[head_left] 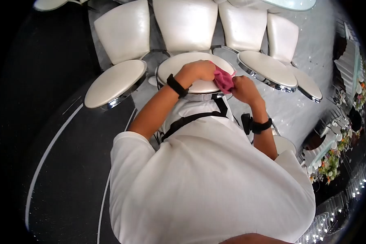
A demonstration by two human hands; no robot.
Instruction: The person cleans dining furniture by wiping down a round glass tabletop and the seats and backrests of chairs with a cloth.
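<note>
A pink cloth (223,79) is stretched between my two hands, bunched and folded. My left hand (202,70) is closed on its left end, over the round white seat of a chair (171,73). At the cloth's other end, my right hand (244,89) grips it in a fist just past the seat's right edge. The seat has a shiny metal rim, and its white backrest (186,24) stands behind it. Fingertips of both hands are mostly hidden by the fists.
White padded chairs stand on either side, one at left (116,83) and one at right (267,70). A dark floor (65,162) with pale curved lines lies at left. Flowers (333,164) and table settings line the right, and a glass-like table edge (293,3) shows at the top.
</note>
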